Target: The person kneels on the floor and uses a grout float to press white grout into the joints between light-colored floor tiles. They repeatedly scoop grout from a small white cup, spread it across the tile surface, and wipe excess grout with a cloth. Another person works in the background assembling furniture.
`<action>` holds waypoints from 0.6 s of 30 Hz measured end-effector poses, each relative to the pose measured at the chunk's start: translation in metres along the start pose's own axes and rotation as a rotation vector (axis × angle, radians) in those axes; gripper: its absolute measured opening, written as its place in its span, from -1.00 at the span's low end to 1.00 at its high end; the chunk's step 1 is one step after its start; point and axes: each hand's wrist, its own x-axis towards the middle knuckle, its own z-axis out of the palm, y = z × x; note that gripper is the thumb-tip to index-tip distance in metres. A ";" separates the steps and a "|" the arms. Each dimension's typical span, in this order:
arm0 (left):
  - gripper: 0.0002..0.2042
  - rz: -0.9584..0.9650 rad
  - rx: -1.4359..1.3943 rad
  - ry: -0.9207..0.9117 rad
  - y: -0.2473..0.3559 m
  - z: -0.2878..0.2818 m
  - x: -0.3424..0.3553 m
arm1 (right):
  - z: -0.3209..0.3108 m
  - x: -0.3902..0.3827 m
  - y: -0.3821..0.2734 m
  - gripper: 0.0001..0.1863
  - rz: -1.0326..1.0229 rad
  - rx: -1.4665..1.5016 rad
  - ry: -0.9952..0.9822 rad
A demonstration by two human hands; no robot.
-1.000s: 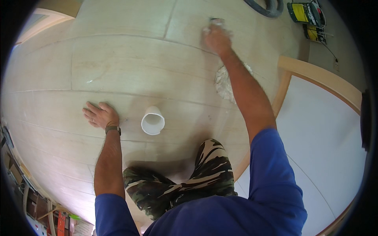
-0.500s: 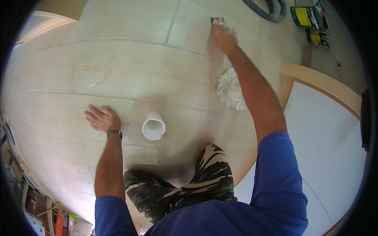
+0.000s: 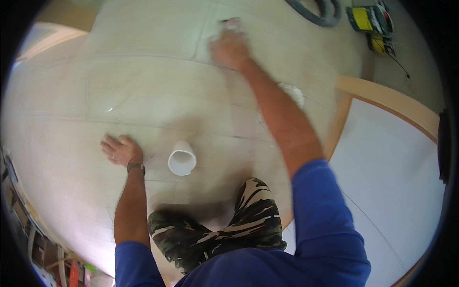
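My left hand [image 3: 123,149] lies flat on the tiled floor [image 3: 143,86], fingers spread, a watch at its wrist. Beyond the floor's middle, my right hand [image 3: 229,49] reaches out along a tile joint. Its fingers are closed, smeared by motion; a small dark edge and some white show at their tips, too blurred to name. Between my left hand and my knees stands a white cup [image 3: 181,161], its open mouth towards me. A crumpled off-white cloth [image 3: 292,94] lies on the tiles, mostly hidden behind my right forearm.
At the far right are a grey hose [image 3: 313,14] and green-and-yellow containers [image 3: 362,20]. A white panel [image 3: 392,172] with a wooden frame [image 3: 382,90] takes up the right side. Assorted tools and wood pieces [image 3: 45,248] crowd the lower left. A wooden frame [image 3: 52,36] stands at upper left.
My right hand has swept left across the tiles, and its forearm now covers most of the cloth. My left hand stays planted. The view has shifted slightly.
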 end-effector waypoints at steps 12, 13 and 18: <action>-0.40 -0.028 -0.031 -0.010 0.001 -0.003 -0.006 | 0.015 -0.142 0.218 -0.14 0.607 0.129 0.098; -0.40 -0.026 -0.032 -0.009 0.003 -0.003 -0.007 | 0.014 -0.152 0.243 -0.14 0.683 0.153 0.098; -0.40 -0.030 -0.017 -0.012 0.002 -0.004 -0.004 | 0.008 -0.104 0.186 -0.15 0.696 0.201 -0.091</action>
